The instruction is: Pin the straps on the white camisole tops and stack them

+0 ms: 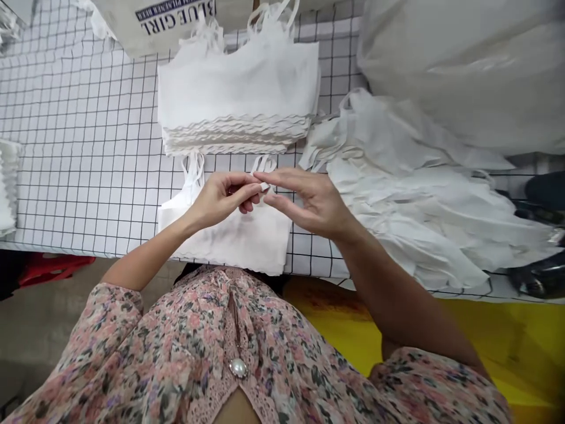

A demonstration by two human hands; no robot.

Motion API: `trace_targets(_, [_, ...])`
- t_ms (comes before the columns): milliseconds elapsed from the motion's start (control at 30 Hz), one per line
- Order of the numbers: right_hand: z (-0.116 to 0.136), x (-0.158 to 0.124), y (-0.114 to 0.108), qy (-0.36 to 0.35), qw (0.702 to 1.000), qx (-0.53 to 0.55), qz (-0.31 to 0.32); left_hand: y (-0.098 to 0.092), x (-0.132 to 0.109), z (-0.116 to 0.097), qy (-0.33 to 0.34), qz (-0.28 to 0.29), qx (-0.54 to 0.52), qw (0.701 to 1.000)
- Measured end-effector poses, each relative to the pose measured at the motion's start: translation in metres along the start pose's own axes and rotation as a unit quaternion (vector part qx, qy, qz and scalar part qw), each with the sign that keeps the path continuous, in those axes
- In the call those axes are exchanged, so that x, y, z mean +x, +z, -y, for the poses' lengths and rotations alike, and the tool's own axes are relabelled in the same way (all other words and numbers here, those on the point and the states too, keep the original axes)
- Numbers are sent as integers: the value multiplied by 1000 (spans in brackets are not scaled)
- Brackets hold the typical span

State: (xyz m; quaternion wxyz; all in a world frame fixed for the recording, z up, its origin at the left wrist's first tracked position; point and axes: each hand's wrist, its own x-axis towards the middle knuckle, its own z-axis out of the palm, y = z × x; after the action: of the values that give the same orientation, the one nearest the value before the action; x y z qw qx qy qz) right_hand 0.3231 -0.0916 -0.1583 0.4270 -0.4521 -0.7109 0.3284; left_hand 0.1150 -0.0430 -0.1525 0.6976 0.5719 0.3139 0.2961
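Between the thumb and fingers of my left hand (225, 196) is a small white piece (265, 186), too small to name. My right hand (311, 200) is beside it, thumb and fingers apart, its fingertips close to the white piece. Whether they touch it I cannot tell. Below both hands a white strappy camisole top (247, 241) lies flat at the table's front edge, its straps pointing away from me. Just beyond it is a neat stack of similar white tops (238, 88), with wavy hems toward me.
A loose heap of white garments (415, 206) spreads over the right of the grid-patterned table (88, 118). Behind it stands a large pale plastic bag (468, 70). A printed carton (172, 29) is at the back. More folded white cloth (7, 185) lies far left.
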Motion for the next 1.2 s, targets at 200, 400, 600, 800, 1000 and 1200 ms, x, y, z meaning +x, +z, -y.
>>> trace_targets(200, [5, 7, 1, 36, 999, -12, -23, -1, -4, 0, 26, -35, 80, 996])
trace_targets(400, [4, 6, 1, 23, 996, -85, -18, -15, -18, 32, 148, -69, 321, 933])
trace_targets(600, [-11, -8, 9, 38, 995, -89, 32, -18, -41, 69, 57, -76, 536, 839])
trace_targets(800, [-27, -25, 23, -1, 991, -127, 45, -3, -46, 69, 21, -70, 505, 860])
trace_targets(1000, [-34, -36, 31, -69, 970, -219, 82, -4, -45, 65, 31, -58, 512, 856])
trace_targets(1200, [-31, -43, 32, -85, 958, -258, 92, -4, -45, 71, 51, -57, 505, 860])
